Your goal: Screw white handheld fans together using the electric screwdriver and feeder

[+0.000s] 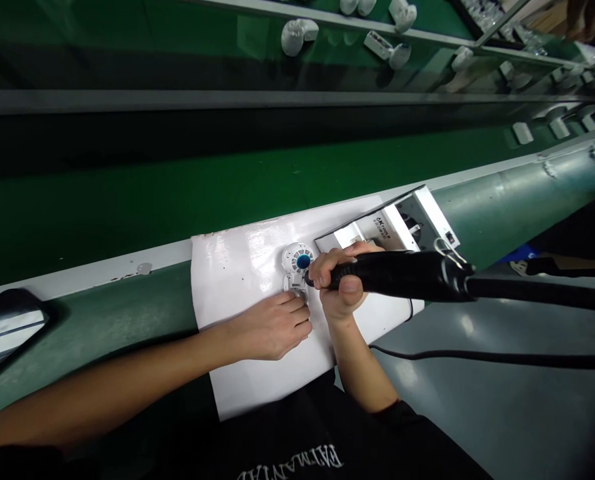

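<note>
A small white fan-like device (293,259) lies on a white sheet (240,283). Its round head has slots around a blue centre. My left hand (276,327) is closed around the device's lower end, and the fingers hide that part. My right hand (341,279) grips a black electric screwdriver (402,275), held nearly level with its tip end pointing left at the device's neck. Whether the tip touches a screw is hidden by the fingers.
Beside my right hand stands a white screw feeder (385,227). A cable (537,288) runs off right from the screwdriver. Beyond the sheet stretches a green conveyor belt (227,180); similar white parts (522,132) sit at its right. A dark glossy object (10,327) is at far left.
</note>
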{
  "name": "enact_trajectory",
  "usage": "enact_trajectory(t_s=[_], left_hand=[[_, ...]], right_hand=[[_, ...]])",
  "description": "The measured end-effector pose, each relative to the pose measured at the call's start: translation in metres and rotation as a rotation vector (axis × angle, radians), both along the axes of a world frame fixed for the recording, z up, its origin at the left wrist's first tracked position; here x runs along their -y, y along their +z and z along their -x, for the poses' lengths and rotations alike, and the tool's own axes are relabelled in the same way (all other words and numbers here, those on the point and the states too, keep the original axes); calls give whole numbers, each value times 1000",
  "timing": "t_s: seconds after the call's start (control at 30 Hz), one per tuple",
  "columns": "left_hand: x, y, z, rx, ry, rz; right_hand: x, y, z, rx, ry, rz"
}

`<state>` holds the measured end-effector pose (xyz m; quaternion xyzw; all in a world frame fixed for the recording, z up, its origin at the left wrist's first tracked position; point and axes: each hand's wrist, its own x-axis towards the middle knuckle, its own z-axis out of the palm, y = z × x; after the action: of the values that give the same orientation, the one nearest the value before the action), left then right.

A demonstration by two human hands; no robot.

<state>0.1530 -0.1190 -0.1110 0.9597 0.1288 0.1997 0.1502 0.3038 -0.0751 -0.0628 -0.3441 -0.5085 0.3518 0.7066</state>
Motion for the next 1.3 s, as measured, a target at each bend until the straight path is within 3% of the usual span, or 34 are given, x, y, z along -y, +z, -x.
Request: enact_trajectory(t_s=[0.23,0.37,0.57,0.73,1.07,1.3], left_hand=[[1,-1,-1,-7,-3,-4],[0,-1,-1,-3,-2,-9],[-1,1,0,-5,-9,-6],[-1,1,0,13,-4,-14],[0,-3,0,29,8,-13],[1,-12,-1,52,-17,24]], right_hand=[[-5,-1,-16,37,8,142],[-9,-1,-21,10,-23,51],[6,18,-14,-21,-5,26],[5,26,0,-16,-80,55],[0,13,17,3,19,51],[0,-16,16,123,20,123]])
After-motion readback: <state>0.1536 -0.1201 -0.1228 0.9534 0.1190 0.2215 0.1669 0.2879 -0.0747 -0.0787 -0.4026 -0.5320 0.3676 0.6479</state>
